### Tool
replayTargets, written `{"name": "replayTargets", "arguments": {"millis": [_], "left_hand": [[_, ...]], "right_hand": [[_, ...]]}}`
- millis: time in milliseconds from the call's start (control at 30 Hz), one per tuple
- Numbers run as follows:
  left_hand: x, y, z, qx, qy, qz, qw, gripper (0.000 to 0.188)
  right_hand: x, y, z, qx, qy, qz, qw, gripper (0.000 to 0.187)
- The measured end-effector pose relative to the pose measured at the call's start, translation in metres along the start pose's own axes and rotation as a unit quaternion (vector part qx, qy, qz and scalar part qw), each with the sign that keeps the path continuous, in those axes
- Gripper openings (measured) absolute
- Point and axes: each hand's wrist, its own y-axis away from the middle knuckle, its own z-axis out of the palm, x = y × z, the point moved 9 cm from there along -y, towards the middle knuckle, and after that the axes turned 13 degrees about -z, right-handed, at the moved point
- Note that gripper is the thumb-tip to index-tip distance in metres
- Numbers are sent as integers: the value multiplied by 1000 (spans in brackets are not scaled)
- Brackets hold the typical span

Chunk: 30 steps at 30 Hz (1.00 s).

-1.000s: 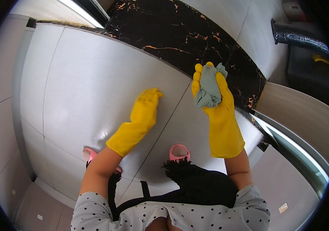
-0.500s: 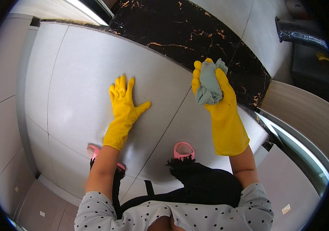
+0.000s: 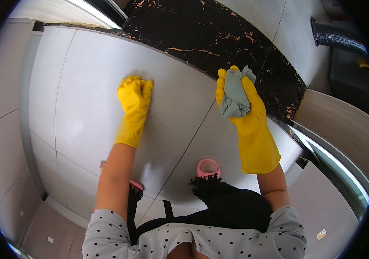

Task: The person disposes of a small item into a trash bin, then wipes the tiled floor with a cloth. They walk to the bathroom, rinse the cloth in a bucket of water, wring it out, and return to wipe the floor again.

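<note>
Head view: left hand (image 3: 134,98) curls shut, right hand (image 3: 255,115) squeezes a gray-green rag (image 3: 236,96). Loose at its far end, it could slip.

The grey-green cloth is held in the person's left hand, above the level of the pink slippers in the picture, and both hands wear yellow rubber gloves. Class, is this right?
Not quite: the head view shows the grey-green cloth in the right hand. The rest stands: it appears above the pink slippers, and both hands wear yellow rubber gloves.
</note>
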Motion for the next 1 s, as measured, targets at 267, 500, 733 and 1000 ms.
{"name": "replayTargets", "arguments": {"millis": [267,500,733,1000], "left_hand": [[-117,-33,-25,-54,425,-281,859,45],[-98,3,-45,-173,856,-301,383,46],[-79,24,-57,-192,861,-312,353,52],[-97,49,-81,-213,730,-368,535,47]], "right_hand": [[-2,8,0,-22,-5,14,1000,34],[16,5,-15,24,-17,48,998,35],[73,3,-4,-18,69,145,987,43],[129,6,7,-38,233,206,950,47]]}}
